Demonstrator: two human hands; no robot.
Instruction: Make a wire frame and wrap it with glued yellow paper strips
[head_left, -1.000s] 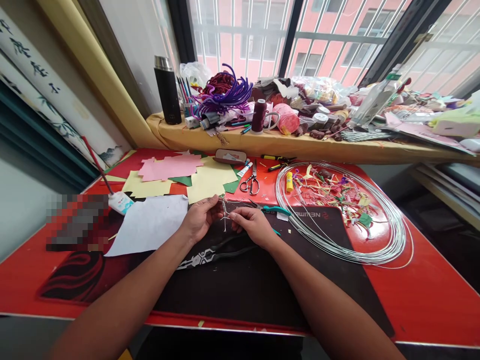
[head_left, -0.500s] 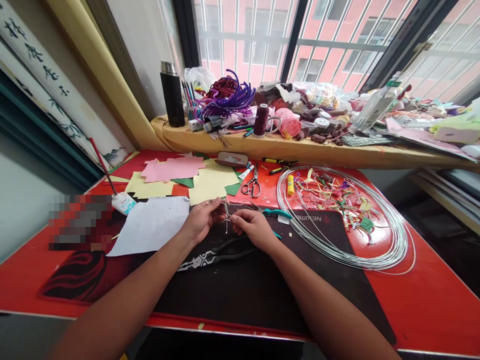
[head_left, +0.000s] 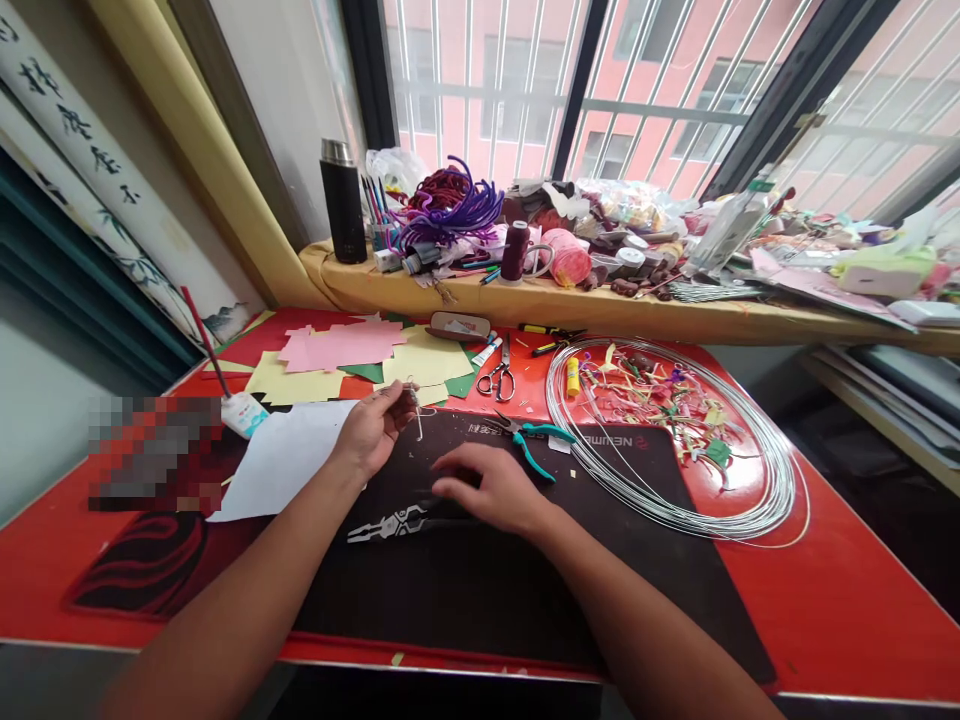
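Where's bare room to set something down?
The black mat, between the silver pliers, the forearms and the mat's near edge; also the red tabletop right of the mat, nearer than the wire coil. Crowded: the windowsill, and the scraps inside the coil.

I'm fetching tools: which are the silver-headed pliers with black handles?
Find the large black mat on the red table. There, partly hidden by the right hand, lie the silver-headed pliers. The neighbouring pliers are teal-handled, not black-handled.

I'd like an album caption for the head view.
Left hand holding a thin wire piece, right hand open near silver-headed pliers.
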